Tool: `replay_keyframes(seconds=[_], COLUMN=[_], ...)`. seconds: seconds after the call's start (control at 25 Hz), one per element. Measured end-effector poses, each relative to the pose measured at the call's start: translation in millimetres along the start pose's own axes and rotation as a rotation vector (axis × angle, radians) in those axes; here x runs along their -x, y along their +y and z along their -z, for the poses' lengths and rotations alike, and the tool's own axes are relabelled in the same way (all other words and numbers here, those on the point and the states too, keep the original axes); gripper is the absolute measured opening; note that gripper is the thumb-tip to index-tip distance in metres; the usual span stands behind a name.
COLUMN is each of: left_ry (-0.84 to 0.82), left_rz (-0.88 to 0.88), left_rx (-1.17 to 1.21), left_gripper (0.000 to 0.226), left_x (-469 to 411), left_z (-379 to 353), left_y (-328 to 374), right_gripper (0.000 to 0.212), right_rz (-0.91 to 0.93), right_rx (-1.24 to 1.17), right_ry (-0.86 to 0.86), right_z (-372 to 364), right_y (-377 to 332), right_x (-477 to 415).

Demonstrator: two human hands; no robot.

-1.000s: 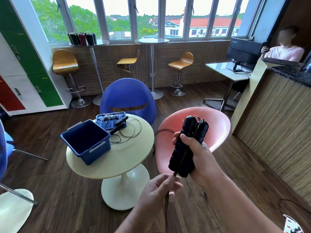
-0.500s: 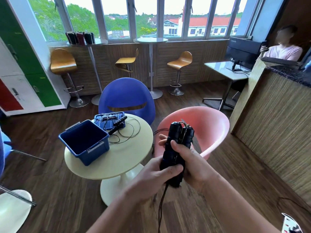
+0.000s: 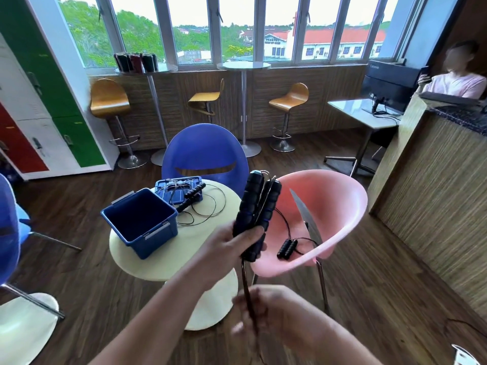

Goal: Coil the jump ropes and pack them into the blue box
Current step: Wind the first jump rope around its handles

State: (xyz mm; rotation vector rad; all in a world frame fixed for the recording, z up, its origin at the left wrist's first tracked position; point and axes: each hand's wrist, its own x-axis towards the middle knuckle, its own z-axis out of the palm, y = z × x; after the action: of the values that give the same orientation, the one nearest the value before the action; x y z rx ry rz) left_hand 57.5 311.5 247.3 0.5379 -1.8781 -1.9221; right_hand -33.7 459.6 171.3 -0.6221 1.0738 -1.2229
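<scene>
My left hand [image 3: 226, 246] grips the lower ends of two black foam handles of a jump rope [image 3: 257, 206], held upright above the table's edge. The rope's thin cord hangs down from the handles and runs through my right hand [image 3: 266, 312], which is blurred and curled round it. The blue box [image 3: 158, 241] stands open and empty on the round cream table [image 3: 210, 259]. Behind it, a second jump rope [image 3: 191, 196] lies loose across the box's blue lid [image 3: 168, 188]. A third rope [image 3: 287, 248] lies on the seat of the pink chair [image 3: 342, 206].
A blue chair [image 3: 205, 151] stands behind the table, and another blue chair [image 3: 8, 227] is at the left edge. A wooden counter [image 3: 434, 206] fills the right side, with a seated person [image 3: 458, 80] beyond it. Bar stools and tall tables line the window wall.
The handles have passed from my right hand to my left hand. My right hand has dropped down onto the hanging cord. The pink chair's seat and its rope are now uncovered.
</scene>
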Motion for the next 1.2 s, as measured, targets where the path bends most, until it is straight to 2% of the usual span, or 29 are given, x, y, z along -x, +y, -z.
replay_keyframes(seconds=[0.08,0.12,0.24,0.36,0.48,0.6,0.72,0.76,0.84,0.88,0.96,1.04,1.2], left_ry=[-0.027,-0.04,-0.076,-0.127,-0.214,-0.368,-0.471,-0.512,-0.619,-0.657,-0.671,-0.637,-0.565], left_rz=[0.025,0.032,0.054,0.061,0.06,0.092,0.132,0.149,0.177,0.185,0.189,0.191,0.229], left_rx=[-0.041,-0.07,-0.13,-0.135,-0.145,-0.17,-0.288,-0.325,-0.453,-0.557,-0.799,-0.982,-0.966], left_gripper=[0.014,0.017,0.024,0.02,0.017,0.014,0.025,0.022,0.004,0.012,0.015,0.034,0.038], left_x=[-2.8,-2.0,3.6,9.4,14.0,20.5,27.1,29.4,34.8,37.3,41.0,43.1,43.0], left_z=[17.2,24.9,36.5,31.9,23.2,15.7,12.5,11.4,8.0,5.0,-1.5,-5.1,-0.2], left_y=[-0.1,-0.6,-3.9,-1.8,9.9,19.1,21.6,22.0,24.0,24.7,22.1,16.3,6.1], right_gripper=[0.024,0.02,0.026,0.029,0.033,0.04,0.054,0.052,0.022,0.013,0.017,0.03,0.031], right_rz=[0.027,0.039,0.104,0.184,0.208,0.159,0.027,-0.005,-0.012,-0.07,-0.148,-0.191,-0.163], right_rx=[0.078,0.106,0.235,0.365,0.506,0.684,0.893,0.916,0.996,1.041,1.198,1.356,1.772], right_ry=[-0.02,0.001,0.072,0.068,0.136,0.16,0.195,0.187,0.173,0.178,0.093,0.009,-0.102], right_z=[2.3,5.9,21.8,36.0,45.3,55.6,57.7,58.5,60.5,56.0,44.3,30.7,-5.4], right_y=[-4.2,-11.1,-30.7,-39.6,-41.6,-43.4,-56.4,-61.9,-72.4,-82.1,-104.6,-125.2,-152.2], right_x=[14.9,23.1,43.0,51.0,50.5,42.0,32.1,25.9,13.6,8.2,-4.3,-14.4,-20.9])
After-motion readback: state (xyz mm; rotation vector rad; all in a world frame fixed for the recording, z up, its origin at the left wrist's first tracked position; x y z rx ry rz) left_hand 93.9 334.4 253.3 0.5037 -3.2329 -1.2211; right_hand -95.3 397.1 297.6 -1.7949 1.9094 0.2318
